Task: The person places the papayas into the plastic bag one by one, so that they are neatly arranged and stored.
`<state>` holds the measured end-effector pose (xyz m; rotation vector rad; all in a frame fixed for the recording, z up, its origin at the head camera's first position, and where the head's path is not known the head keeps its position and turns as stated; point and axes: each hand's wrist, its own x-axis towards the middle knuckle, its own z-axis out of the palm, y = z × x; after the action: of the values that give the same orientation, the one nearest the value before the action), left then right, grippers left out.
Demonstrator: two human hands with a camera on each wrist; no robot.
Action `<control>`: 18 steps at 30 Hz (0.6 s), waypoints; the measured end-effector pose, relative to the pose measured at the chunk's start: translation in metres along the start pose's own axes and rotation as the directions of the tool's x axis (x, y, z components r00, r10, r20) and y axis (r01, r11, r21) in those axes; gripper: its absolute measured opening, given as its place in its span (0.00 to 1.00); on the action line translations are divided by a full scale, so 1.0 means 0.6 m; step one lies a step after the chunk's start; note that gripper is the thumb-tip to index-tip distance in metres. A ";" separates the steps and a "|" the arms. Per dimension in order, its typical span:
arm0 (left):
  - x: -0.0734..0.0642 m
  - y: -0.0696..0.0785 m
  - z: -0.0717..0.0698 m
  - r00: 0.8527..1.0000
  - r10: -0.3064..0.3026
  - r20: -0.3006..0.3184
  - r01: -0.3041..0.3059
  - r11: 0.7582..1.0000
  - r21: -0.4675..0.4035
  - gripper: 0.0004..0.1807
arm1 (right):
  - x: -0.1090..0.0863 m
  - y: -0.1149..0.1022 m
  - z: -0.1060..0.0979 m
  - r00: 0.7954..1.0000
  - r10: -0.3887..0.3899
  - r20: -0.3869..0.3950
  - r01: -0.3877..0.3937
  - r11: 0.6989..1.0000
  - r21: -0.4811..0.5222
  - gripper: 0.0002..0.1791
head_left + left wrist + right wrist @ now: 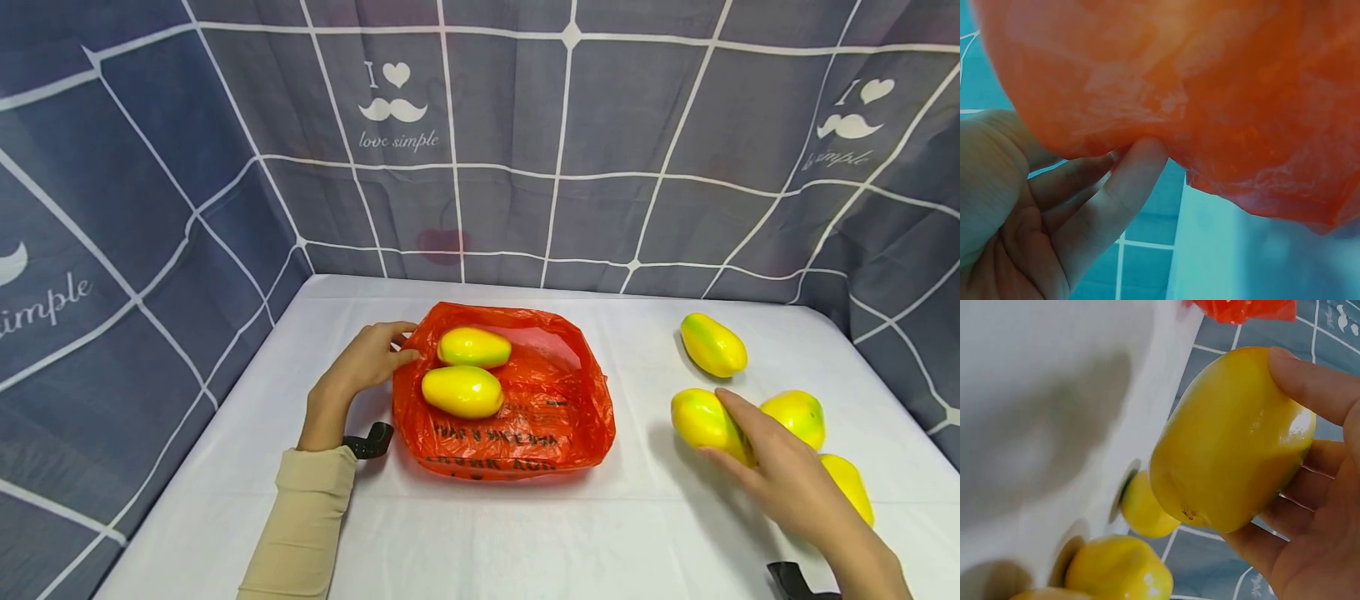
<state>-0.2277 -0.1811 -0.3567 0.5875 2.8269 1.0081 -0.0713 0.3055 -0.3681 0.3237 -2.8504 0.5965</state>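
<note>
A red plastic bag [555, 429] with dark lettering lies spread wide at its mouth on the table. Inside its left part rest two glossy yellow-green oblong fruits [462, 392], one behind the other. At the bag's left rim, my left hand [363, 358] pinches the plastic; the left wrist view shows its thumb [1138, 169] against the red film [1241, 112]. On the right, my right hand [783, 467] grips another yellow-green oblong fruit [705, 421], raised above the cloth with its shadow below. Thumb and fingers lie on opposite sides of this fruit [1232, 440] in the right wrist view.
Near the right hand lie three more such fruits: one farther back [714, 345], one just beyond the hand [797, 417], one partly behind the wrist [849, 487]. White cloth [562, 533] covers the table. Grey curtain [510, 108] with white lines encloses the back and sides.
</note>
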 end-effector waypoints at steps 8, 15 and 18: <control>0.000 0.002 0.000 1.000 0.006 -0.003 -0.006 1.000 0.014 0.21 | 0.005 -0.025 -0.003 0.999 -0.037 -0.017 0.037 0.999 0.001 0.48; 0.000 0.002 0.000 1.000 0.009 -0.005 -0.009 1.000 0.011 0.21 | 0.012 -0.047 -0.009 0.995 -0.089 -0.040 0.089 0.996 0.001 0.47; -0.001 0.002 0.000 1.000 0.011 -0.010 -0.011 1.000 0.009 0.21 | 0.017 -0.057 -0.007 0.993 -0.110 -0.042 0.110 0.994 -0.003 0.46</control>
<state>-0.2269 -0.1801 -0.3559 0.6008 2.8413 1.0037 -0.0713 0.2750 -0.3492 0.4599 -2.7709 0.5742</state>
